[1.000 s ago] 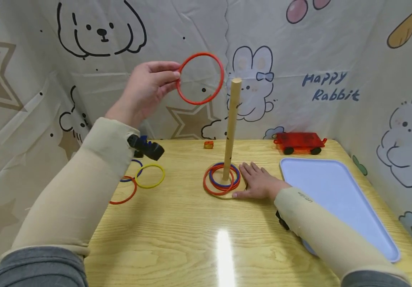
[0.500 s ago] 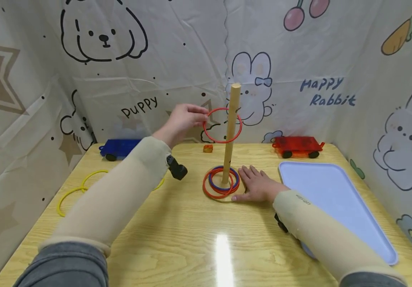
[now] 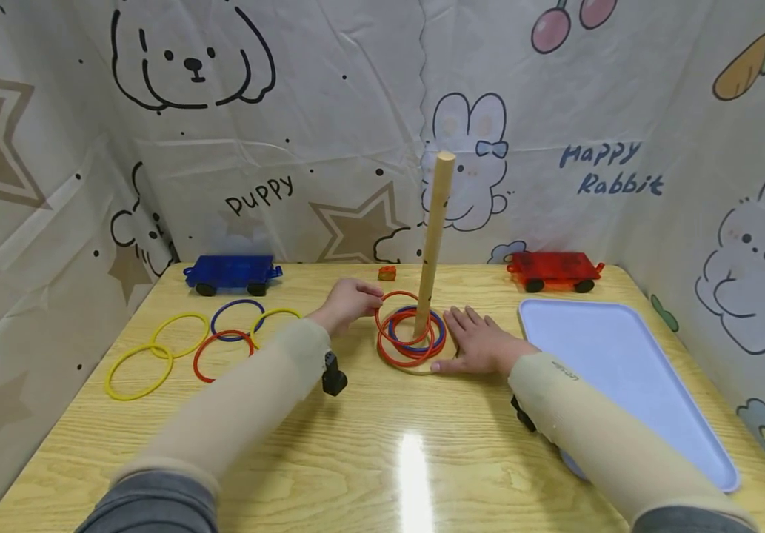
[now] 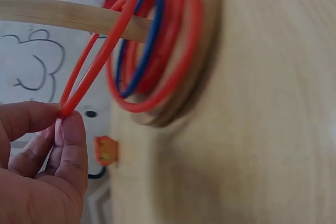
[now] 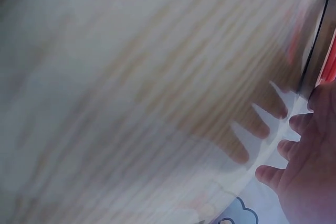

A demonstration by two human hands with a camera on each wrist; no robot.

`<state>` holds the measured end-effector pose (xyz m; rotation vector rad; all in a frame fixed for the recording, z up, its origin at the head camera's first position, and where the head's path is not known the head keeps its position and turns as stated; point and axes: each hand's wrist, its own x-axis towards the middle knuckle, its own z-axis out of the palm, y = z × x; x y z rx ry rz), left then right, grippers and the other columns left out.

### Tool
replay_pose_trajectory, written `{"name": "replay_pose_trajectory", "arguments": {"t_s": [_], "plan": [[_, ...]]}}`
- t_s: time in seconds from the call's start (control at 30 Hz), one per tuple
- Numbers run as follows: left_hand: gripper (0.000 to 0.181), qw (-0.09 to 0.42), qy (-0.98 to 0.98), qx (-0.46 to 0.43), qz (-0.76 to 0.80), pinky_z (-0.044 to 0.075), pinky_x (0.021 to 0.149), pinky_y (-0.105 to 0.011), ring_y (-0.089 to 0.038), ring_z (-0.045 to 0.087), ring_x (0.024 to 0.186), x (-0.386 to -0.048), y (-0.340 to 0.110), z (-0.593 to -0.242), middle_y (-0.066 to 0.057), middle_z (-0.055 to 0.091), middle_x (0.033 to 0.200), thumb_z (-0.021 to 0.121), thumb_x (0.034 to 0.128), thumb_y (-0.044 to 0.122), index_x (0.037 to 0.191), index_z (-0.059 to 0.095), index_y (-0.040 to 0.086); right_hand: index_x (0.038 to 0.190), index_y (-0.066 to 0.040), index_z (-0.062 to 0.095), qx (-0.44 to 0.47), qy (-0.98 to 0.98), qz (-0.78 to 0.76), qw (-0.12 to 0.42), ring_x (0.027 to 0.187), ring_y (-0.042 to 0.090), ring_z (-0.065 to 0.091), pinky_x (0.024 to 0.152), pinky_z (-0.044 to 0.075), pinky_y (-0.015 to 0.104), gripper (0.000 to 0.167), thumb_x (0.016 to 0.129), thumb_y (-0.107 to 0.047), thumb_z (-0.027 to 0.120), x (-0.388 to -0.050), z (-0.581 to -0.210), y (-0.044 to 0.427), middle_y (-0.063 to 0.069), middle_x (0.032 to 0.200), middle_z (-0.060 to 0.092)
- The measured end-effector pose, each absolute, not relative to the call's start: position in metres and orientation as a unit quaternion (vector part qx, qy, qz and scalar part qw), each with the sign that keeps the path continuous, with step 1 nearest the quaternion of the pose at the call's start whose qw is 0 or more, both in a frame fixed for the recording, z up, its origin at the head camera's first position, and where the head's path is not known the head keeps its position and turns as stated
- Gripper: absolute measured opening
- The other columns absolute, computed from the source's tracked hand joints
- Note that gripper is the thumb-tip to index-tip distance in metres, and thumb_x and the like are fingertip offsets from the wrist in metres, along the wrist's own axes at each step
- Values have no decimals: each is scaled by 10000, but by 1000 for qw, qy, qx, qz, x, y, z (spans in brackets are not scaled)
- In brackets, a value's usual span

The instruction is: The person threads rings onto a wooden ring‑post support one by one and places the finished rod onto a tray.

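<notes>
Your left hand point(image 3: 347, 303) pinches a red ring point(image 4: 102, 59) at its near-left edge, between thumb and fingertips. Ring is around the peg point(image 3: 437, 215), low down and tilted, just above the stack point(image 4: 151, 45) of red and blue rings. Can't tell if its far edge touches the stack. Stack sits around the peg's foot on the round wooden base point(image 4: 211, 14), its rings not quite lined up. Peg leans a bit in your head view.

Your right hand point(image 3: 482, 342) lies palm down, fingers straight and apart, thumb and fingertips at the base's right edge. Holds nothing. Can't tell how hard it presses.

Left side of the table point(image 3: 342, 444): three yellow rings point(image 3: 132, 398), one blue ring point(image 3: 238, 300) and another red ring point(image 3: 222, 332), lying loose, some overlapping. One is partly behind your left sleeve.

Back edge, left to right: blue cart point(image 3: 232, 272), small orange block point(image 3: 387, 273), red cart point(image 3: 554, 268). Pale blue tray point(image 3: 612, 370) on the right, partly under your right forearm.
</notes>
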<state>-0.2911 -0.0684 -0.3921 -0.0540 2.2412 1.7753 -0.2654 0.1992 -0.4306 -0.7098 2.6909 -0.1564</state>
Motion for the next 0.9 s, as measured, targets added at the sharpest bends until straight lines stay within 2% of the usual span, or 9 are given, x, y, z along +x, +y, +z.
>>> {"name": "replay_pose_trajectory", "arguments": {"t_s": [0.13,0.37,0.53,0.7,0.9], "plan": [[240,144,779,-30,610,564,971,-390,-381,652,1145,-290,-66,-405,-249,639,1261,600,998,-73,1226,655,-123,1629,37,134,-251,950,-55,176,1532,491,61,1211,130,667,1154,918,-780,532,-266,-434,199,268,1681,112],[248,144,796,-32,586,575,951,-389,-302,687,1037,-289,-69,-418,-240,652,1246,610,985,-67,1220,666,-120,1631,32,131,-253,951,-50,170,1530,492,75,1210,140,665,1149,920,-774,538,-266,-436,200,262,1682,112],[288,126,787,-29,603,581,935,-367,-350,670,1112,-287,-82,-423,-250,635,1292,597,1000,-41,1269,644,-131,1636,22,110,-251,952,-50,169,1534,484,61,1217,123,656,1180,904,-820,495,-268,-440,202,255,1686,98],[345,131,769,-27,625,557,982,-383,-367,620,1169,-283,-116,-411,-279,581,1350,570,1033,-15,1351,571,-150,1633,29,119,-250,951,-57,173,1532,490,67,1215,126,661,1185,900,-813,516,-268,-439,201,259,1684,103],[416,114,772,-42,624,494,1074,-401,-317,601,1183,-270,-188,-393,-309,488,1444,531,1076,46,1443,475,-142,1639,12,99,-246,952,-49,177,1539,474,37,1220,112,652,1173,907,-809,506,-269,-440,202,247,1691,77]]}}
